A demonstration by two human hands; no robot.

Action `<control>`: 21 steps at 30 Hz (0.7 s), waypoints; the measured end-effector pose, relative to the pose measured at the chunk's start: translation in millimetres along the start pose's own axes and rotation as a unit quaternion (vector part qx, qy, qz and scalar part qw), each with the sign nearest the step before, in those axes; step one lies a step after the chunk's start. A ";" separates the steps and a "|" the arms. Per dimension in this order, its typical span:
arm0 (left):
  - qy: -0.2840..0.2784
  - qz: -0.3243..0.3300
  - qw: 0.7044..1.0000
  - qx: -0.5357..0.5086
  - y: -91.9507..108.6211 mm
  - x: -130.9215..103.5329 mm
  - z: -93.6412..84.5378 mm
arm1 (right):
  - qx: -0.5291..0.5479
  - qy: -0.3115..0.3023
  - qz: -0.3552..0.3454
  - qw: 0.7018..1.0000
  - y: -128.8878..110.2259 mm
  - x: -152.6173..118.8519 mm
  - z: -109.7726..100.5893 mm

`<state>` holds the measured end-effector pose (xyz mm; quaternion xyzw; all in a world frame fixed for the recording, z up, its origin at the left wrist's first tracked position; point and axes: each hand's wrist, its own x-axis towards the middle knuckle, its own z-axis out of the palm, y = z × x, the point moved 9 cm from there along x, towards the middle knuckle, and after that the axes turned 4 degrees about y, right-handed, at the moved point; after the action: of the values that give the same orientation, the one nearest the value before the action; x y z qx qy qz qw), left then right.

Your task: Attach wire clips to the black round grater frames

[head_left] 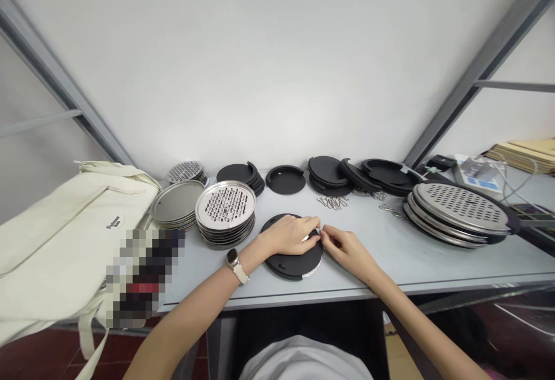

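A black round plastic holder (299,264) lies flat on the table in front of me, with a thin silvery metal edge showing at its lower right. My left hand (292,235) rests across its top, fingers bent and gripping near its right rim. Close beside it, my right hand (347,250) pinches at that same rim, thumb and forefinger together. Between the fingertips shows a small pale piece (318,231), too small to name. Behind the holder, several bent wire clips (333,202) lie in a loose heap.
To the left stand a stack of metal grater discs (225,206), plain metal discs (180,202) and a cream bag (73,229). Black round holders (286,180) line the wall side. Another stack of perforated discs (462,206) stands at the right, near a metal shelf post (472,73).
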<state>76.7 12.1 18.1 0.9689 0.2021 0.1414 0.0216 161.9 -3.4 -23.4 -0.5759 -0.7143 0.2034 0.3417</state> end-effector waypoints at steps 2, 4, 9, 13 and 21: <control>0.007 0.000 1.000 0.002 1.0 -0.6 -2.2 | 0.003 -0.002 0.001 1.000 -0.6 -0.3 0.3; 0.010 -0.004 1.000 0.004 1.5 -1.2 -3.7 | 0.005 -0.003 0.001 1.000 -1.6 -0.5 0.4; 0.012 -0.024 1.000 0.013 -0.6 -1.4 -4.8 | -0.008 0.003 0.008 1.000 -2.7 -0.3 -0.9; 0.009 -0.024 1.000 0.015 -0.6 -0.9 -4.6 | -0.015 0.004 0.010 1.000 -3.6 -0.4 -1.1; 0.004 -0.030 0.999 0.014 -1.1 -1.0 -4.0 | -0.026 0.001 0.009 1.000 -4.3 -1.5 -0.7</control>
<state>74.2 12.7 21.5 0.9619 0.2331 0.1421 0.0118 159.6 -5.9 -20.4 -0.5913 -0.7135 0.1873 0.3260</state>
